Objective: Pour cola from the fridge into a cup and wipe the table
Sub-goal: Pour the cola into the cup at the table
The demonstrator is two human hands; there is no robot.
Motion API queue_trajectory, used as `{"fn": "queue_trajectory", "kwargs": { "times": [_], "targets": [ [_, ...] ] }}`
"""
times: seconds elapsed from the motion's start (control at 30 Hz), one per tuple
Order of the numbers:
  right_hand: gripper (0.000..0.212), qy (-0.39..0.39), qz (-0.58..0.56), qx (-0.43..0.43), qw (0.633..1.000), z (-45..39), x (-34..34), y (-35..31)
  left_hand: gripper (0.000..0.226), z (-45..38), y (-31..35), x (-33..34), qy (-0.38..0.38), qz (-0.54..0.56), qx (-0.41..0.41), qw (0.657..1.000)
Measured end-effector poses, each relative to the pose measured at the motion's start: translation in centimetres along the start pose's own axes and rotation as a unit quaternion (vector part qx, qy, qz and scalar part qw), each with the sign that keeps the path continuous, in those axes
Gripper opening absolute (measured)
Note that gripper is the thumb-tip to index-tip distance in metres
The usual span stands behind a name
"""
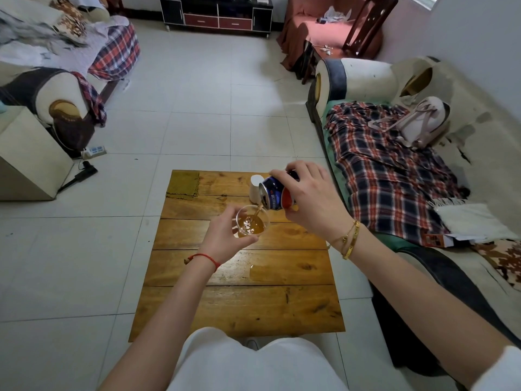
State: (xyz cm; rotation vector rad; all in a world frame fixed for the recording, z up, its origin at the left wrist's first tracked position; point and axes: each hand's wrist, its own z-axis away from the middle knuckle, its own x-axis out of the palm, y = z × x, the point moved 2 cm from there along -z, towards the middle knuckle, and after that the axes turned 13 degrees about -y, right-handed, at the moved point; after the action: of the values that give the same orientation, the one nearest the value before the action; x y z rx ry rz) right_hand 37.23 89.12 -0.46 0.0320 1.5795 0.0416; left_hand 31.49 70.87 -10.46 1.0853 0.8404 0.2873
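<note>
My right hand (310, 198) grips a blue and red cola can (277, 194), tipped to the left with its mouth over a clear glass cup (251, 221). A brown stream runs from the can into the cup, which holds amber liquid. My left hand (225, 238) clasps the cup from the left and holds it just above the wooden table (239, 300). An olive green cloth (182, 183) lies flat on the table's far left corner. A small wet patch (255, 270) shows on the table nearer to me.
A white upside-down cup (255, 187) stands behind the can. A sofa with a plaid blanket (389, 165) runs along the table's right side. Another sofa (56, 80) and a beige box (25, 156) stand at the left, with a power strip (94, 151) on the tiled floor.
</note>
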Motion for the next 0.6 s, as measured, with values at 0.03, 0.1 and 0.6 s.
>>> {"fn": "queue_trajectory", "kwargs": {
  "times": [0.03,0.1,0.6],
  "targets": [
    [0.073,0.0,-0.002,0.0,1.0,0.0,0.0,0.0,0.065,0.0,0.0,0.0,0.0,-0.002,0.0,1.0],
    [0.073,0.003,-0.005,0.0,1.0,-0.1,0.2,0.0,0.065,-0.1,-0.1,0.1,0.002,-0.002,0.002,1.0],
    [0.068,-0.019,-0.485,0.116,0.867,-0.8,6.8,1.7,0.066,-1.1,-2.0,-1.2,0.061,0.059,-0.003,0.996]
  ]
}}
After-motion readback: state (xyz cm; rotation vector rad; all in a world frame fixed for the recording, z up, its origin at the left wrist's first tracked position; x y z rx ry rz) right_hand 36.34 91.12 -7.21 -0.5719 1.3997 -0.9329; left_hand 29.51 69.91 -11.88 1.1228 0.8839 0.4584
